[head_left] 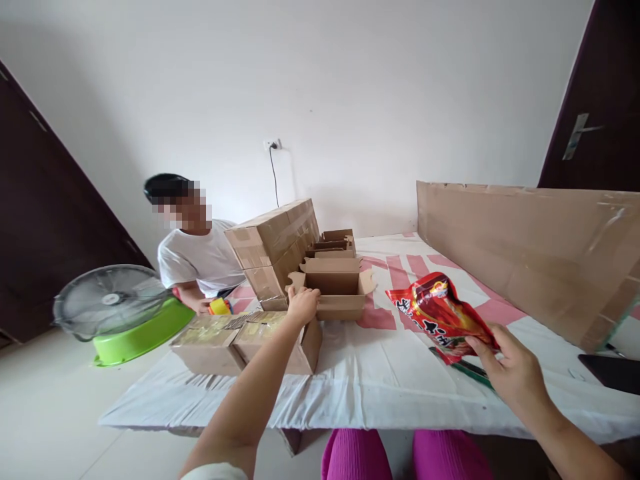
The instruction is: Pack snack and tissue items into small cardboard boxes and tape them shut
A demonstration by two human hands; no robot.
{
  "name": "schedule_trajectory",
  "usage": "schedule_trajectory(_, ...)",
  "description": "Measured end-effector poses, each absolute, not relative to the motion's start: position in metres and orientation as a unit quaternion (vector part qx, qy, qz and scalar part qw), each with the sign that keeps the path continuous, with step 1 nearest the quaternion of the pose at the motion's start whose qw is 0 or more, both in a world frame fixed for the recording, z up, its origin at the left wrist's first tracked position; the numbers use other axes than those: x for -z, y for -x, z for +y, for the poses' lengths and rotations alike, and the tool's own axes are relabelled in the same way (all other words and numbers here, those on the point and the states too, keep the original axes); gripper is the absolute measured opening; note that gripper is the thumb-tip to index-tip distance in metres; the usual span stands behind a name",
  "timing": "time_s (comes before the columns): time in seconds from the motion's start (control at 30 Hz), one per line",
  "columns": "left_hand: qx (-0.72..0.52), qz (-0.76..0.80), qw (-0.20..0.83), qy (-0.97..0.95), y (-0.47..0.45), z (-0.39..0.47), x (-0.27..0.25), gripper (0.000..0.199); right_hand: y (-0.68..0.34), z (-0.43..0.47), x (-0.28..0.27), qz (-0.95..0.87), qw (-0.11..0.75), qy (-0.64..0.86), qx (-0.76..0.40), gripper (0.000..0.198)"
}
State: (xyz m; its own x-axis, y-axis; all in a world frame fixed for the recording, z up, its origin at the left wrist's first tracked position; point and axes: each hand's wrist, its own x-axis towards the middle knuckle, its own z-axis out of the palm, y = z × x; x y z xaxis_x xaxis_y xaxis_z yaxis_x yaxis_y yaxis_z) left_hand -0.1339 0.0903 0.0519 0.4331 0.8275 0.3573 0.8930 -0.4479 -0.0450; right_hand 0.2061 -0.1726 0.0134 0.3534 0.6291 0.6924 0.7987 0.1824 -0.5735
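My right hand pinches the lower right edge of a shiny red food pouch, holding it above the table. Dark lettering and a picture run across its front. Farther left, my left hand rests on the near left corner of an open cardboard box, its fingers over the rim. The box's flaps stand up and outward, and the part of its inside that shows is bare cardboard. How tightly the left fingers grip is partly hidden. Under the pouch, a green-edged item lies on the cloth.
Taped cartons are stacked at left, with two more boxes before them. More open boxes stand behind. A person sits at left holding a yellow tape dispenser near a green fan. A cardboard panel borders the right.
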Motion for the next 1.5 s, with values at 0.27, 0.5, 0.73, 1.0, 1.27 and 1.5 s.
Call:
schedule_trajectory(0.27,0.204,-0.519,0.120,0.821,0.109,0.049,-0.038,0.043,-0.207,-0.167,0.026,-0.564,0.518,0.643,-0.020,0.023)
schedule_trajectory(0.5,0.284,-0.176,-0.500,0.799,0.053,-0.042,0.011,0.082,-0.184,-0.163,0.028,-0.633,0.521,0.570,-0.060,0.019)
schedule_trajectory(0.73,0.400,-0.182,-0.684,0.582,0.039,-0.063,0.029,0.065,-0.174,-0.164,0.048,-0.537,0.644,0.521,-0.161,0.056)
schedule_trajectory(1.0,0.493,-0.249,-0.564,0.614,-0.003,0.013,-0.035,0.069,-0.191,-0.080,-0.015,-0.493,0.610,0.565,-0.256,0.042)
schedule_trajectory(1.27,0.509,-0.268,-0.503,0.646,-0.026,0.075,-0.058,0.058,-0.207,-0.002,-0.044,-0.462,0.618,0.543,-0.330,0.041)
schedule_trajectory(1.5,0.444,-0.309,-0.393,0.743,0.023,0.007,0.039,0.048,-0.184,-0.074,0.067,-0.444,0.573,0.511,-0.462,0.047)
